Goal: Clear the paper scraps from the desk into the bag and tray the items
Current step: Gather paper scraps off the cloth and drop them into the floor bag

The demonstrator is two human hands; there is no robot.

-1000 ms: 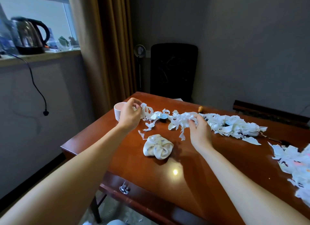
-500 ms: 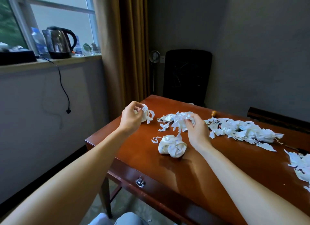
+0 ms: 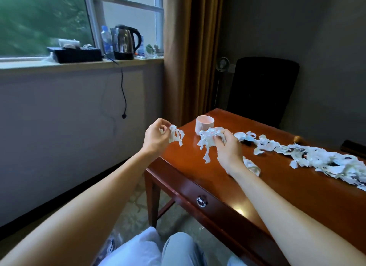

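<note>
- Two clumps of paper scraps are off the desk [image 3: 277, 188], one in each hand.
- The left hand [image 3: 155, 139] hovers just past the desk's left edge, fingers curled and pinching a small clump [image 3: 175, 136] whose strips hang downward.
- The right hand [image 3: 227, 149] is over the desk's near-left corner, fingers closed round a larger clump [image 3: 210, 137]; one long strip dangles from it toward the wood.
- The loose scraps [image 3: 316, 159] lie in a long band on the desktop, its long axis running from just beside the right hand out to the right edge of view.
- A pale ribbed cup [image 3: 205, 125] stands upright at the far-left corner, just behind the larger clump.
- A crumpled white bundle [image 3: 252, 165] lies on the desk, partly hidden by the right wrist.
- A small brown knob-like object [image 3: 298, 139] sits beyond the band; a black chair [image 3: 263, 91] stands behind the desk.
</note>
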